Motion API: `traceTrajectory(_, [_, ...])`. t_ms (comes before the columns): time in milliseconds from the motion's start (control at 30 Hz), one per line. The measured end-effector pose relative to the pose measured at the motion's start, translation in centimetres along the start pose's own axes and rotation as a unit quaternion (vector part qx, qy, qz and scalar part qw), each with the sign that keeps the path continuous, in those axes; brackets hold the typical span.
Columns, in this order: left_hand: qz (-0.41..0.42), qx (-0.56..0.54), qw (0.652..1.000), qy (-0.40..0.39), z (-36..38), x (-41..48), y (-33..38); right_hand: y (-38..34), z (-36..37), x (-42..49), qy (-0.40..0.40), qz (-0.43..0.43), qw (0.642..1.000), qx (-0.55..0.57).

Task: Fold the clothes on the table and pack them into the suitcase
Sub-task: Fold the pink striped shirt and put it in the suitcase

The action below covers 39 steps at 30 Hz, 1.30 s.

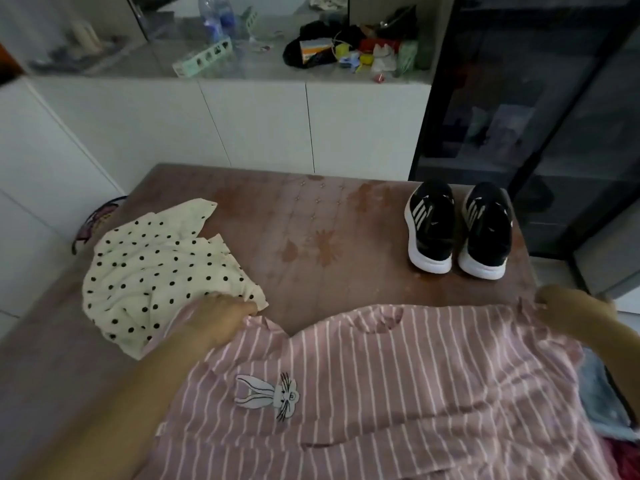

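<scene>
Here, pink striped shirt [398,368], rabbit patch [270,393], wrinkled — left hand [221,317], right hand [571,308], each grip pinching top edge.

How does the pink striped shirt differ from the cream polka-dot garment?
The pink striped shirt has stripes and a rabbit patch; the cream polka-dot garment has black dots. The shirt is spread, held by the left hand and right hand; the garment lies crumpled. Both lie on the table.

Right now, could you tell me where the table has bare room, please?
The bare middle of the table, between the dotted top and the shoes, beyond the shirt. The near side is crowded: the shirt covers it, left hand and right hand gripping its far corners.
</scene>
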<state>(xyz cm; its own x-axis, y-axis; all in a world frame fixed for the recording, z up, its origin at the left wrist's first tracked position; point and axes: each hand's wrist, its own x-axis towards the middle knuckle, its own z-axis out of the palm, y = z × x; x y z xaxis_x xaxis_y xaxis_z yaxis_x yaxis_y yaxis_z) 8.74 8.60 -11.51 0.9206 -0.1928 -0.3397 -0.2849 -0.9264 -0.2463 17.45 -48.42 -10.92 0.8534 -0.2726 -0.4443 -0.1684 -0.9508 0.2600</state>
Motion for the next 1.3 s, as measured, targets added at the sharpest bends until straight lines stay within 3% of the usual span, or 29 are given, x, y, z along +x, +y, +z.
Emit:
traceTrajectory(200, [-0.126, -0.004, 0.992, 0.002, -0.3, -0.3, -6.5, 0.4, 0.6, 1.4, 0.027, 0.019, 0.999, 0.014])
traceTrajectory(367, [-0.235, -0.003, 0.971, 0.031, -0.6, 1.5, -9.6, 0.1, 0.8, 3.4, 0.008, 0.023, 0.999, -0.048])
traceTrajectory(567, [-0.316, -0.116, 0.934, 0.121, -1.8, 4.6, -7.7, -2.0, 0.9, 3.1, 0.152, 0.049, 0.987, 0.022])
traceTrajectory(667, [-0.299, -0.226, 0.916, 0.146, -1.9, 4.0, -5.5, -1.7, 1.7, 1.2, 0.171, 0.027, 0.982, 0.068])
traceTrajectory(800, [-0.215, -0.288, 0.913, 0.191, -0.7, -1.4, -0.6, 0.6, 5.1, -4.7, 0.153, 0.004, 0.973, 0.175])
traceTrajectory(933, [-0.130, -0.332, 0.922, 0.149, 3.1, -10.5, 6.4, 2.7, 11.2, -13.0, 0.102, -0.015, 0.954, 0.280])
traceTrajectory(1033, [-0.056, -0.373, 0.916, 0.138, 5.0, -15.6, 11.4, 3.3, 14.6, -18.2, 0.141, -0.061, 0.947, 0.281])
traceTrajectory(1167, [0.005, -0.278, 0.935, 0.219, 7.3, -19.9, 13.9, 3.9, 18.1, -23.3, 0.252, -0.098, 0.924, 0.269])
traceTrajectory(1300, [-0.004, -0.199, 0.954, 0.224, 10.0, -22.7, 13.7, 4.2, 20.1, -25.6, 0.313, -0.098, 0.916, 0.230])
